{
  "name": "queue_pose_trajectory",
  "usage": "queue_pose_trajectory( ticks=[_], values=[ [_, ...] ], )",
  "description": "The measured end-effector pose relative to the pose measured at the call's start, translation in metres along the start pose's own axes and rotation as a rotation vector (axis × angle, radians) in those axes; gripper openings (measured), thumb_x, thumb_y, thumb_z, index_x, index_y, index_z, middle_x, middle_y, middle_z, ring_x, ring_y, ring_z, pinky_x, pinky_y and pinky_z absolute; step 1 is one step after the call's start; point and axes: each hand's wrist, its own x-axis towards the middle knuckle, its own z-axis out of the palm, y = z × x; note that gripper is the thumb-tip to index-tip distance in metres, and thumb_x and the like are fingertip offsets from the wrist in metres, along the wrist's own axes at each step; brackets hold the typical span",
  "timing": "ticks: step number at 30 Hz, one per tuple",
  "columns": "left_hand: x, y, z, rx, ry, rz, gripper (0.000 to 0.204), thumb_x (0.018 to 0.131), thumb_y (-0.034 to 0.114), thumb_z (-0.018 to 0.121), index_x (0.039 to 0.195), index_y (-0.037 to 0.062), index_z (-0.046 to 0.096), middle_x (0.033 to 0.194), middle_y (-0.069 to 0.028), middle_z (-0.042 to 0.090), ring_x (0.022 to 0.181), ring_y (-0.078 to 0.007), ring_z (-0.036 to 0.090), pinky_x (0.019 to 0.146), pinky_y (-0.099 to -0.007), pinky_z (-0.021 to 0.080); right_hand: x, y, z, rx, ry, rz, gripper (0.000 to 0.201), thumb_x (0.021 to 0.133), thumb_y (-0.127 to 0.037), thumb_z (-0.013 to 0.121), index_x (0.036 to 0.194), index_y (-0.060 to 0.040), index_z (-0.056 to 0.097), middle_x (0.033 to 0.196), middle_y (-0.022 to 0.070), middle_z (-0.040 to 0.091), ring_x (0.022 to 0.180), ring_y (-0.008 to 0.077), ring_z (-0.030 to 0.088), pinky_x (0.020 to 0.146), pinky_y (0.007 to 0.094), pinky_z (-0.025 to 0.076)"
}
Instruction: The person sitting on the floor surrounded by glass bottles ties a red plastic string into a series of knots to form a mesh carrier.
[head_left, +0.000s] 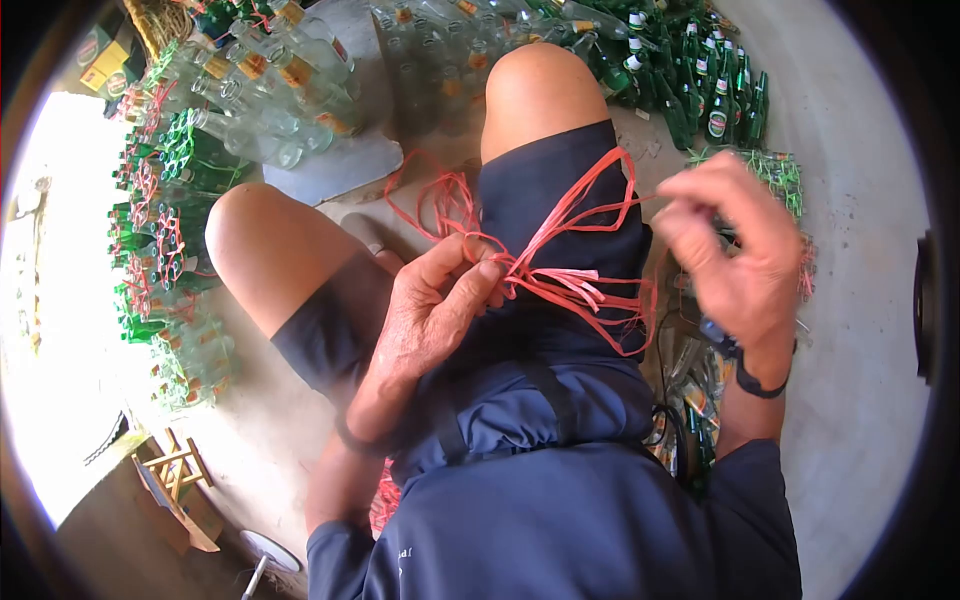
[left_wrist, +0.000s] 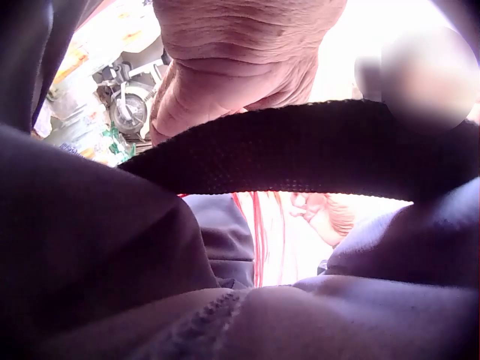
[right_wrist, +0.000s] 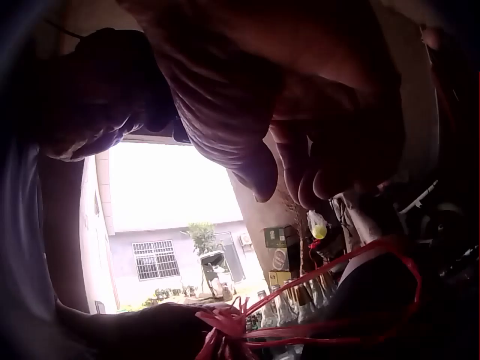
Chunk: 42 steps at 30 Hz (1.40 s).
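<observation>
Thumb and fingers of my left hand pinch a gathered knot in a bundle of red plastic twine over my lap. Loops and pale cut ends fan out to the right of the knot, and looser strands trail over the knee side. My right hand is raised at the right, slightly blurred, its fingers curled; one thin strand runs from the bundle to its fingertips. From the right wrist, the twine shows below the curled fingers. In the left wrist view a dark band covers much of the left hand's work.
Clear glass bottles stand in front to the left, near a grey board. Green bottles stand at front right. Bundles tied with red and green twine line the left. A small wooden stool is behind left.
</observation>
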Motion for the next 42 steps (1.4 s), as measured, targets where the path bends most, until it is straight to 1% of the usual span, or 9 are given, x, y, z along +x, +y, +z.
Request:
queue_pose_trajectory(
  ticks=[4,6,11,14,17,19,22,32,42],
  values=[
    [-0.001,0.002,0.002,-0.016,-0.017,0.013,0.017,0.108,0.018,0.058,0.104,0.0031,0.066,0.084,0.0017,0.066,0.078,-0.0048,0.058,0.071,-0.0232,0.048,-0.016,-0.006,0.037,0.064,-0.160,0.144,0.016,0.088,-0.012,0.079,0.096,-0.0011,0.070,0.082,0.0078,0.064,0.066,0.0211,0.063,0.060,0.0334,0.051],
    [-0.001,0.002,0.002,-0.049,-0.010,0.012,0.016,0.108,0.016,0.057,0.104,0.0032,0.065,0.085,0.0013,0.066,0.079,-0.0050,0.058,0.072,-0.0234,0.049,-0.024,0.001,0.051,0.069,-0.270,0.181,0.015,0.090,-0.010,0.076,0.098,0.0008,0.070,0.080,0.0059,0.062,0.061,0.0149,0.055,0.058,0.0313,0.046],
    [-0.001,0.003,0.004,-0.072,0.000,0.015,0.015,0.107,0.015,0.057,0.104,0.0023,0.065,0.084,-0.0002,0.067,0.077,-0.0060,0.059,0.071,-0.0236,0.048,-0.032,0.014,0.071,0.206,-0.243,0.101,0.010,0.094,-0.006,0.071,0.089,0.0013,0.067,0.075,0.0058,0.061,0.058,0.0128,0.055,0.055,0.0298,0.044],
    [0.000,0.001,0.002,-0.049,0.001,0.036,0.016,0.107,0.015,0.058,0.103,0.0012,0.065,0.082,-0.0014,0.067,0.075,-0.0066,0.058,0.070,-0.0236,0.048,-0.028,0.007,0.063,0.313,-0.257,0.216,0.011,0.096,-0.006,0.069,0.089,0.0013,0.065,0.075,0.0040,0.060,0.061,0.0093,0.055,0.055,0.0282,0.043],
    [0.001,0.000,0.003,-0.036,-0.011,0.053,0.016,0.107,0.015,0.058,0.102,0.0014,0.065,0.081,-0.0014,0.067,0.074,-0.0065,0.058,0.069,-0.0235,0.048,-0.025,0.003,0.055,0.360,-0.252,0.297,0.012,0.098,-0.005,0.064,0.088,0.0010,0.063,0.074,0.0085,0.062,0.063,0.0155,0.059,0.059,0.0313,0.048],
    [0.001,0.002,0.003,-0.045,-0.012,0.055,0.016,0.107,0.015,0.058,0.101,0.0015,0.065,0.081,-0.0013,0.067,0.074,-0.0065,0.058,0.069,-0.0235,0.048,-0.025,0.002,0.053,0.468,-0.295,0.422,0.014,0.100,-0.006,0.064,0.089,0.0011,0.062,0.074,0.0040,0.061,0.063,0.0076,0.055,0.057,0.0269,0.045],
    [0.001,0.005,0.002,-0.072,-0.048,0.032,0.014,0.107,0.014,0.057,0.102,0.0033,0.063,0.083,0.0013,0.063,0.078,-0.0058,0.057,0.071,-0.0241,0.048,-0.028,0.004,0.057,0.508,-0.233,0.414,0.014,0.101,-0.008,0.064,0.090,0.0007,0.063,0.074,0.0017,0.060,0.062,0.0055,0.052,0.056,0.0248,0.044],
    [0.000,0.003,0.000,-0.054,-0.071,0.027,0.015,0.108,0.016,0.056,0.103,0.0030,0.063,0.084,0.0016,0.063,0.077,-0.0054,0.057,0.070,-0.0240,0.048,-0.024,0.006,0.053,0.432,-0.262,0.367,0.015,0.102,-0.011,0.065,0.091,0.0002,0.064,0.073,-0.0011,0.060,0.065,0.0046,0.051,0.059,0.0254,0.043],
    [0.000,0.004,0.001,-0.071,-0.041,-0.038,0.021,0.110,0.022,0.054,0.106,0.0044,0.065,0.081,0.0019,0.063,0.072,-0.0039,0.054,0.065,-0.0207,0.044,-0.027,0.010,0.053,0.422,-0.216,0.419,0.017,0.101,-0.012,0.066,0.090,0.0003,0.063,0.072,-0.0013,0.059,0.066,0.0038,0.050,0.060,0.0243,0.043]
  ],
)
